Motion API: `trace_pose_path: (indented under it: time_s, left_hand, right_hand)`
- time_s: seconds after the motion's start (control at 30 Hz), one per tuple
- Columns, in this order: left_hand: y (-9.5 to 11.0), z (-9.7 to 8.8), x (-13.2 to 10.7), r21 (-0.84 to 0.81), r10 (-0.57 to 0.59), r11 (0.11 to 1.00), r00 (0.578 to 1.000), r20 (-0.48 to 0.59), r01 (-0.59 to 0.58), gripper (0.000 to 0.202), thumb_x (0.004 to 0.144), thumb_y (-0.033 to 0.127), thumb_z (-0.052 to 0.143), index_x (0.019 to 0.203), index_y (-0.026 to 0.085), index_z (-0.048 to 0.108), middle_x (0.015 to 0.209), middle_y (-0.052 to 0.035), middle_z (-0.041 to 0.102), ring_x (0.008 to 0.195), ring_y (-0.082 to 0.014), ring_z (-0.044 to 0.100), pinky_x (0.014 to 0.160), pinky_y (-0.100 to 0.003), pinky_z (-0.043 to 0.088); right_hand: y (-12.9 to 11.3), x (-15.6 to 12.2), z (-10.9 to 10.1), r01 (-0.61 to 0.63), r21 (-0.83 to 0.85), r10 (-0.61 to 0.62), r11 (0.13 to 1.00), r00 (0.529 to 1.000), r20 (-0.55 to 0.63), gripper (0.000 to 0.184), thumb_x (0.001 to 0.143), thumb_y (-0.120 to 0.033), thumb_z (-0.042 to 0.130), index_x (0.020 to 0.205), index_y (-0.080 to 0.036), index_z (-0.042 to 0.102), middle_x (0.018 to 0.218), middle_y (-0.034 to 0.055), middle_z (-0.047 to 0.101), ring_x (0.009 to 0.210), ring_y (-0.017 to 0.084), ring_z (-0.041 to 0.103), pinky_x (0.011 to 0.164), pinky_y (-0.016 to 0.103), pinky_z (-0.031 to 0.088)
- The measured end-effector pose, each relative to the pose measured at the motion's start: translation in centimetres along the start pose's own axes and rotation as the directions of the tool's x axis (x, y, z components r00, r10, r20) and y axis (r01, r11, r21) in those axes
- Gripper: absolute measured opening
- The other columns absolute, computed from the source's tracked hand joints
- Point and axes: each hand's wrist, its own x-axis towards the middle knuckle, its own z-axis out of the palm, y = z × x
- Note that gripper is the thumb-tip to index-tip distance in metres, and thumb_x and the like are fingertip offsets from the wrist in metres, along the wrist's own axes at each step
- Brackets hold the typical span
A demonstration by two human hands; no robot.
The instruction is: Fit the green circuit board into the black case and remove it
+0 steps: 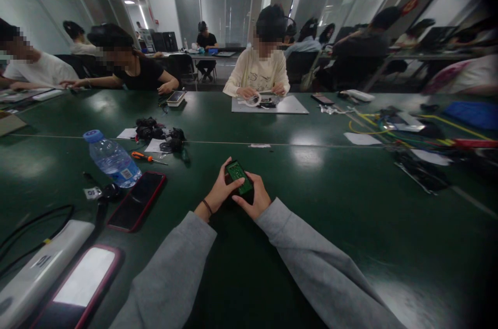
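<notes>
A small green circuit board in a dark casing [235,172] is held between both hands over the green table. My left hand [221,186] grips its left side, with the thumb lying across the board's face. On the lower right, my right hand [257,195] is closed around the casing, its thumb along the near edge. The board's face tilts up toward me. Its underside and the fingertips beneath it are hidden.
To the left are a water bottle [112,159], an orange screwdriver [148,157], black cable bundles [171,140], a red-edged phone [138,202], another phone [83,279] and a white device [46,266]. Cables and parts [404,124] lie far right. A person [260,69] works opposite.
</notes>
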Motion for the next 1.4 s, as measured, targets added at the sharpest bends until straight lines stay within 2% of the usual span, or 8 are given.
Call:
trace_pose_path:
  time_s: [0.2, 0.3, 0.37, 0.57, 0.73, 1.0, 1.23, 1.4]
  left_hand:
    - [0.7, 0.1, -0.2, 0.126, -0.041, 0.992, 0.992, 0.122, 0.025, 0.093, 0.067, 0.028, 0.072, 0.141, 0.026, 0.016, 0.125, -0.0118, 0.049, 0.112, -0.0251, 0.050, 0.097, -0.044, 0.039]
    - [0.8, 0.0, -0.2, 0.131, -0.076, 0.990, 0.986, 0.151, 0.056, 0.093, 0.069, 0.029, 0.071, 0.142, 0.027, 0.013, 0.127, -0.0124, 0.048, 0.114, -0.0262, 0.048, 0.097, -0.046, 0.038]
    - [0.8, -0.1, -0.1, 0.131, -0.087, 0.989, 0.981, 0.173, 0.065, 0.093, 0.069, 0.029, 0.070, 0.142, 0.028, 0.012, 0.126, -0.0123, 0.049, 0.115, -0.0262, 0.048, 0.097, -0.046, 0.038]
    - [0.9, -0.2, 0.1, 0.145, -0.086, 0.988, 0.973, 0.215, 0.056, 0.093, 0.068, 0.027, 0.071, 0.142, 0.028, 0.014, 0.128, -0.0126, 0.047, 0.114, -0.0259, 0.049, 0.096, -0.045, 0.038]
    - [1.0, -0.2, 0.0, 0.148, -0.095, 0.987, 0.965, 0.243, 0.060, 0.093, 0.068, 0.025, 0.071, 0.141, 0.029, 0.015, 0.127, -0.0126, 0.047, 0.111, -0.0258, 0.050, 0.094, -0.045, 0.041]
    - [1.0, -0.1, 0.0, 0.185, -0.050, 0.983, 0.961, 0.272, -0.002, 0.087, 0.067, 0.024, 0.072, 0.139, 0.029, 0.023, 0.128, -0.0116, 0.046, 0.112, -0.0263, 0.049, 0.093, -0.044, 0.041]
    - [1.2, -0.1, 0.1, 0.184, -0.096, 0.982, 0.947, 0.307, 0.040, 0.088, 0.066, 0.025, 0.072, 0.139, 0.029, 0.023, 0.125, -0.0121, 0.048, 0.110, -0.0263, 0.051, 0.091, -0.045, 0.042]
    - [1.3, 0.0, 0.1, 0.210, -0.101, 0.977, 0.953, 0.287, 0.040, 0.087, 0.065, 0.026, 0.073, 0.138, 0.028, 0.026, 0.127, -0.0126, 0.047, 0.112, -0.0270, 0.049, 0.092, -0.045, 0.041]
  right_hand:
    - [1.6, 0.1, 0.3, -0.174, 0.251, 0.191, 0.952, 0.981, -0.042, 0.042, 0.090, -0.046, 0.038, 0.120, -0.018, 0.040, 0.113, 0.0120, 0.049, 0.107, 0.023, 0.049, 0.092, 0.042, 0.043]
    - [2.6, 0.0, 0.5, -0.321, 0.426, 0.351, 0.846, 0.936, 0.006, 0.044, 0.087, -0.051, 0.042, 0.118, -0.019, 0.041, 0.102, 0.0092, 0.054, 0.095, 0.021, 0.055, 0.082, 0.039, 0.048]
    - [2.9, -0.1, 0.7, -0.375, 0.515, 0.400, 0.771, 0.914, 0.066, 0.047, 0.084, -0.052, 0.047, 0.118, -0.020, 0.040, 0.097, 0.0080, 0.056, 0.089, 0.021, 0.057, 0.076, 0.036, 0.049]
    - [2.5, 0.1, 0.5, -0.384, 0.577, 0.397, 0.721, 0.911, 0.110, 0.051, 0.079, -0.049, 0.056, 0.117, -0.020, 0.040, 0.093, 0.0072, 0.056, 0.086, 0.020, 0.057, 0.072, 0.034, 0.049]
    - [2.3, 0.2, 0.2, -0.406, 0.566, 0.422, 0.718, 0.900, 0.110, 0.047, 0.079, -0.048, 0.055, 0.114, -0.020, 0.042, 0.095, 0.0071, 0.055, 0.089, 0.020, 0.056, 0.078, 0.036, 0.048]
    - [2.2, 0.3, 0.1, -0.422, 0.580, 0.436, 0.697, 0.891, 0.125, 0.048, 0.077, -0.046, 0.056, 0.115, -0.019, 0.041, 0.098, 0.0083, 0.056, 0.091, 0.021, 0.056, 0.083, 0.039, 0.047]
    - [2.3, 0.3, 0.2, -0.428, 0.613, 0.446, 0.665, 0.885, 0.133, 0.050, 0.076, -0.046, 0.058, 0.115, -0.019, 0.041, 0.101, 0.0090, 0.057, 0.095, 0.021, 0.056, 0.085, 0.040, 0.046]
    - [2.5, 0.3, 0.2, -0.437, 0.599, 0.452, 0.671, 0.882, 0.136, 0.050, 0.076, -0.046, 0.058, 0.115, -0.019, 0.041, 0.101, 0.0090, 0.057, 0.095, 0.021, 0.056, 0.087, 0.041, 0.046]
